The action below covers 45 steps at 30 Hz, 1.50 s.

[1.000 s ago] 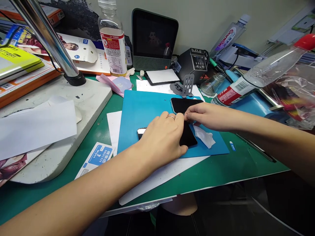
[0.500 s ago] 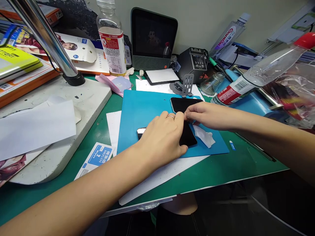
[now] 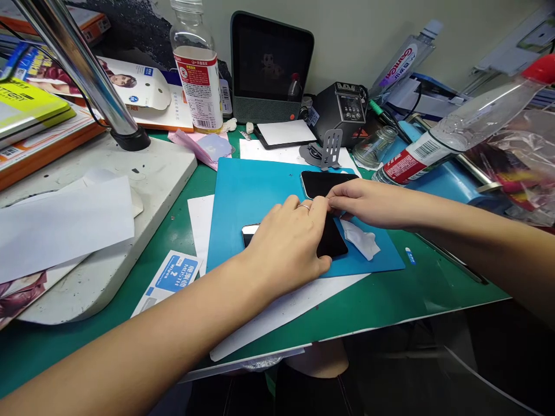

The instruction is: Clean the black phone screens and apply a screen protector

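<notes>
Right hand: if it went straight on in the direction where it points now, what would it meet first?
Most likely the left hand: the right hand points toward its bent fingers, which look very close. Depth is unclear here, so I cannot tell whether they touch.

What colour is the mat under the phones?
The mat is blue, clearest in the head view.

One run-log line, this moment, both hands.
left hand: across black-screened rectangular phone | right hand: beside left hand, contact unclear | surface: blue rectangular mat | nearby: crumpled white tissue
</notes>
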Available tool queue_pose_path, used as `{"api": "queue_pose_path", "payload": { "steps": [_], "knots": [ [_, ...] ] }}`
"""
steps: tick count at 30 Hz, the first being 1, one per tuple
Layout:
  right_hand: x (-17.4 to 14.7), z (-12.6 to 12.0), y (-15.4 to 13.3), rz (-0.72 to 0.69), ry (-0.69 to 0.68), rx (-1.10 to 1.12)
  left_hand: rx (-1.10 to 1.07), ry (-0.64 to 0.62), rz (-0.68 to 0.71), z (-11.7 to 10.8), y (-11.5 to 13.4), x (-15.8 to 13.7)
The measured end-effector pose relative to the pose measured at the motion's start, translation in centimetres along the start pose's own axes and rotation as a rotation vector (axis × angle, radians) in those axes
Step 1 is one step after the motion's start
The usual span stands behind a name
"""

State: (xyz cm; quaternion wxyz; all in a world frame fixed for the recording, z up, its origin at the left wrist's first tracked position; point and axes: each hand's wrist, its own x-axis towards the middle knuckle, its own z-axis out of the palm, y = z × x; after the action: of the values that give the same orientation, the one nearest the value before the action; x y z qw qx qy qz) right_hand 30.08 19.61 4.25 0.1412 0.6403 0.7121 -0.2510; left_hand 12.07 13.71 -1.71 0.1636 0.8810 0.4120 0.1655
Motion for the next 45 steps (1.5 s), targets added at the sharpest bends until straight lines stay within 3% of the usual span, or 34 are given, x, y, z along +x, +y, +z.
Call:
{"api": "queue_pose_path", "payload": {
  "steps": [45],
  "knots": [
    [-0.2,0.1,0.2,-0.007,-0.022,0.242,0.086,0.056,0.053,0.9,0.8,0.1]
  ]
}}
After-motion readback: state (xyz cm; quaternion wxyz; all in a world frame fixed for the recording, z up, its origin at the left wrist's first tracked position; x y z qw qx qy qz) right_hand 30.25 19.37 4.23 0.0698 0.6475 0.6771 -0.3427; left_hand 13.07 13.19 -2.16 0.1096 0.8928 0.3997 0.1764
